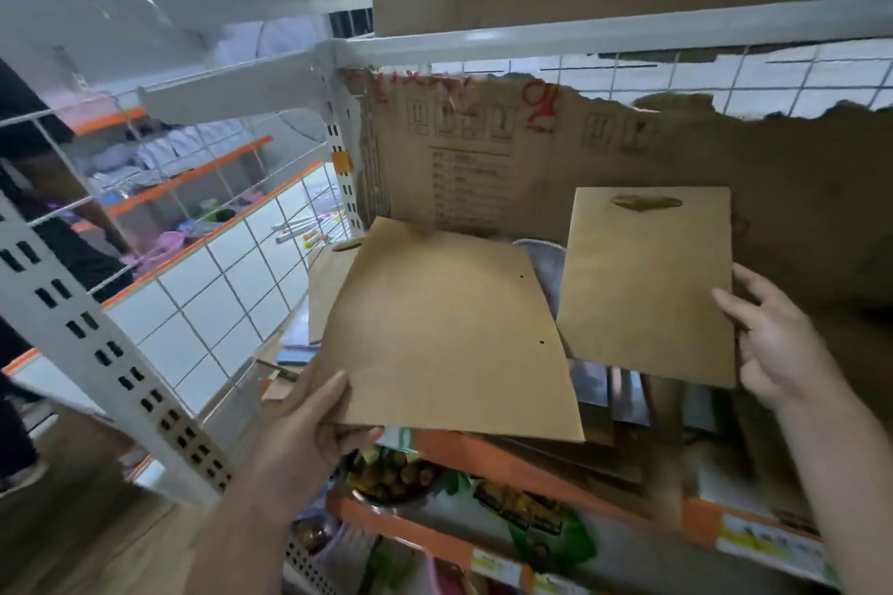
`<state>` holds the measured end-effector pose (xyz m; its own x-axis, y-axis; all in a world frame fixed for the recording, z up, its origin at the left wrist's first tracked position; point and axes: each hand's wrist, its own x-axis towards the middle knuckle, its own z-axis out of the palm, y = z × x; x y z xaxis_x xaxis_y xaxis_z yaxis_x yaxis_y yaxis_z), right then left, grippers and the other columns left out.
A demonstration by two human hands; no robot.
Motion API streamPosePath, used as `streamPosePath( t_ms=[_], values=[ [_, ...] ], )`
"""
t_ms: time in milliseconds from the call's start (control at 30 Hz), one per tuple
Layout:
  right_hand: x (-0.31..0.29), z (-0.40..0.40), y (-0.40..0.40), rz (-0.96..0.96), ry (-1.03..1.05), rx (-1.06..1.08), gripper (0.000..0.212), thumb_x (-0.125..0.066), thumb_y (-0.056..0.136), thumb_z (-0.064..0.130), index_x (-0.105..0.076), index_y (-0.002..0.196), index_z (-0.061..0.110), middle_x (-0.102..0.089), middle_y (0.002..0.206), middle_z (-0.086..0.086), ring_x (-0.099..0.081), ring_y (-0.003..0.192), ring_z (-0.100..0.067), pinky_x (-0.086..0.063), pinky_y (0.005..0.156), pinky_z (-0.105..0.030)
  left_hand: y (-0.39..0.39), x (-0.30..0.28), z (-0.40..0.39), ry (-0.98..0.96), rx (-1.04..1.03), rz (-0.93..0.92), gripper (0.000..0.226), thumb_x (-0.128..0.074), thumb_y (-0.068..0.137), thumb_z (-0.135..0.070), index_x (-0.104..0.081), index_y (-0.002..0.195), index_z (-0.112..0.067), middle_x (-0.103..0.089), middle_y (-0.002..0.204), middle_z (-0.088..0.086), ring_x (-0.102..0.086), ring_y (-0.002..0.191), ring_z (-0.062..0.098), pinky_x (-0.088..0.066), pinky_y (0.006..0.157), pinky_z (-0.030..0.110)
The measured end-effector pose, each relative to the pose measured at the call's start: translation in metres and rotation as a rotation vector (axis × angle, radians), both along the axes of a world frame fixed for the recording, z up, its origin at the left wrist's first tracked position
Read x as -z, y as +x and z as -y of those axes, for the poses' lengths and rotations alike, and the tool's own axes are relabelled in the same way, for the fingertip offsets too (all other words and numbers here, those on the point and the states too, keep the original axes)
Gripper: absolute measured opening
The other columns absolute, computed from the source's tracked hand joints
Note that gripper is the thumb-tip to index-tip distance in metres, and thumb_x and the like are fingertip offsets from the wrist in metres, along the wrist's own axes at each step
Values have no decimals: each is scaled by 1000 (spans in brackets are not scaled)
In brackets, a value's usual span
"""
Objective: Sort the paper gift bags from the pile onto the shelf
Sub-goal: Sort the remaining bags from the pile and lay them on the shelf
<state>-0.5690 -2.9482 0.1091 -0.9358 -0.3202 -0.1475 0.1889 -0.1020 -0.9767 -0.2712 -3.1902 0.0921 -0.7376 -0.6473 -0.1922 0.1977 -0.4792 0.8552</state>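
A large flat paper gift bag (444,333) is pinched at its near corner by the left hand (321,420), above the shelf (507,459). A smaller bag (647,285) (handle uppermost) is gripped along its right edge by the right hand (773,343). Each bag is best kept flat and laid with bags of its own size.

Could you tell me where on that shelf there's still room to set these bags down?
Little bare shelf shows. The likeliest gap is at right, between the smaller bag and the torn cardboard. Under the larger bag it is crowded with stacked flat items.
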Motion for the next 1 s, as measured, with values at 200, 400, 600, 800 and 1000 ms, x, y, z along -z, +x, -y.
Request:
streamPosePath(
  t_ms=[200,400,600,800,1000],
  values=[
    [-4,-104,-7,-6,-32,56,45,-57,88,31,-46,132,31,-59,109,3,-58,97,-16,-49,75,-39,-45,15,-70,39,90,-8,58,-81,55,-19,-60,109,-24,-75,90,3,-71,65,18,-58,49,33],
    [14,-241,-42,-40,-51,182,119,-85,7,59,-57,119,35,-73,97,8,-71,75,-6,-56,50,-25,-97,18,-164,64,166,55,29,-40,94,-5,-59,102,-26,-75,77,-2,-69,58,15,-55,45,29],
    [24,-347,-55,-38,8,302,114,-82,5,65,-58,113,37,-60,115,2,-69,78,-5,-57,60,-25,-150,28,-251,124,250,33,32,-37,95,-2,-58,105,-24,-75,83,0,-71,65,13,-57,47,31],
    [28,-391,-63,5,-68,345,75,-83,36,62,-60,103,37,-61,107,4,-56,95,-16,-41,96,-40,-201,48,-299,151,231,149,25,-42,96,-3,-53,107,-23,-73,72,-2,-70,61,11,-58,50,30],
    [33,-395,-63,22,-71,397,81,-74,66,48,-43,137,25,-53,129,-1,-53,106,-20,-38,95,-35,-222,79,-298,-344,145,486,40,-56,92,-19,-47,131,-21,-54,126,8,-58,106,26,-57,73,37]
  ],
)
